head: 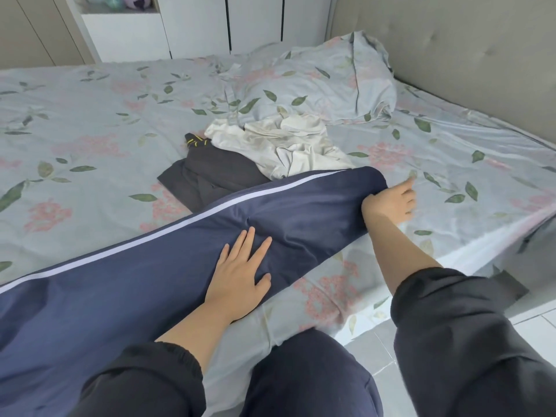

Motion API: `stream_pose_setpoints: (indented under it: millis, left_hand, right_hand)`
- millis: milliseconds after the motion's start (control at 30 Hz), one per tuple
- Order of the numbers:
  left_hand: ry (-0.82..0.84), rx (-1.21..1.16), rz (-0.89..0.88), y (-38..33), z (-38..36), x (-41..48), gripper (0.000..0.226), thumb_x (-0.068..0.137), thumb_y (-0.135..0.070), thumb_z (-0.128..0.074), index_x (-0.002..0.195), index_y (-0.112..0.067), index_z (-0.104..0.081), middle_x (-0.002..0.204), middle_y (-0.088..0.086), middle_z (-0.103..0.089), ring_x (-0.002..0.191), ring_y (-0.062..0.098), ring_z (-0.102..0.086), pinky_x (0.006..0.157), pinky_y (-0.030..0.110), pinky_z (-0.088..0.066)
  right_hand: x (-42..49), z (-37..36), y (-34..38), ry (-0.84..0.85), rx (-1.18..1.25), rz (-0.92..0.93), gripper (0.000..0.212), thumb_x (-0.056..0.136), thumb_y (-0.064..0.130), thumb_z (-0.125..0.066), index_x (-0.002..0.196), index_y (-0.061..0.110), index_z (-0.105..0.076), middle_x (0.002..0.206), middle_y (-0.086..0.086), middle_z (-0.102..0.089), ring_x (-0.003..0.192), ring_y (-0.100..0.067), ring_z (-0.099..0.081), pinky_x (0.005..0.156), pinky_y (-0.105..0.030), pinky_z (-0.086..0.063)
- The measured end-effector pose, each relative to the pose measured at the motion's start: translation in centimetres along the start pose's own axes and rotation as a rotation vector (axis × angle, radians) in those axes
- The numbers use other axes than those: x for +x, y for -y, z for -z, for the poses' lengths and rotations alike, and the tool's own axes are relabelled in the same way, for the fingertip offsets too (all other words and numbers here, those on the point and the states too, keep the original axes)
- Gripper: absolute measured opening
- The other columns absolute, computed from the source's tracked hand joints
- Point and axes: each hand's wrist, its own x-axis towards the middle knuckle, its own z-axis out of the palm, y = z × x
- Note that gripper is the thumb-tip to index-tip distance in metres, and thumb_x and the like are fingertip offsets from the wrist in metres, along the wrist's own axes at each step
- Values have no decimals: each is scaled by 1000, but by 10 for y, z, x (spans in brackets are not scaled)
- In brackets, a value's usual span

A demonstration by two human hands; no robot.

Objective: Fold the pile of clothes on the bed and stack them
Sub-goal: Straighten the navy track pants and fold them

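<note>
Navy trousers (168, 266) with a white side stripe lie stretched across the near part of the bed, from lower left to centre right. My left hand (240, 269) presses flat on the middle of the trousers, fingers straight. My right hand (388, 203) grips the right end of the trousers at its edge, with the index finger pointing out. Behind the trousers lies a dark grey garment (207, 179) with yellow marks, and a crumpled white garment (279, 145) sits beside it.
The bed (90, 121) has a pale floral sheet. A matching pillow (316, 85) lies at the back right against a grey padded headboard (466, 55). White wardrobes (195, 25) stand behind. The bed's near right edge drops to a tiled floor (526, 326).
</note>
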Motion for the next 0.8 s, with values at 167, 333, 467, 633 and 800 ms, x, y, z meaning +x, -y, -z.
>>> stream_pose_setpoints:
  millis: [167, 333, 467, 633, 800]
  left_hand:
    - [-5, -12, 3, -1, 2, -1, 68, 90, -48, -27, 150, -37, 1, 156, -8, 18, 144, 9, 17, 115, 35, 7]
    - [19, -59, 23, -1, 10, -8, 64, 97, -42, -30, 151, -31, 1, 159, -6, 11, 145, 8, 12, 117, 30, 5]
    - [102, 54, 18, 20, 23, -34, 55, 101, -42, -19, 152, -28, -2, 160, -6, 5, 146, 10, 9, 116, 32, 7]
    - [140, 228, 121, 67, 49, -89, 52, 101, -42, -14, 151, -28, -12, 160, -5, -3, 147, 16, 6, 117, 43, 2]
    - [191, 323, 341, 114, 75, -154, 54, 100, -44, -12, 152, -28, -8, 160, -4, -8, 147, 19, 4, 117, 47, 2]
  right_hand:
    - [-90, -24, 17, 188, -82, 1064, 52, 89, 28, -46, 139, 11, -41, 143, -13, -41, 132, -32, -36, 104, -52, -24]
    - [-100, -40, 12, 509, -445, 1022, 50, 103, 38, -18, 150, 23, -22, 159, 3, -14, 146, -14, -8, 116, -47, 0]
    - [-105, -34, 32, 502, -551, 834, 54, 102, 39, -14, 151, 18, -13, 160, 0, -5, 146, -16, -1, 115, -54, 2]
    - [-185, -38, 43, 246, -493, 1210, 56, 99, 33, -25, 150, 13, -17, 159, -11, -7, 146, -25, -2, 114, -53, -3]
    - [-292, -66, 30, 576, -585, 1375, 54, 102, 35, -17, 151, 15, -10, 160, -6, -1, 147, -19, 2, 117, -49, 0]
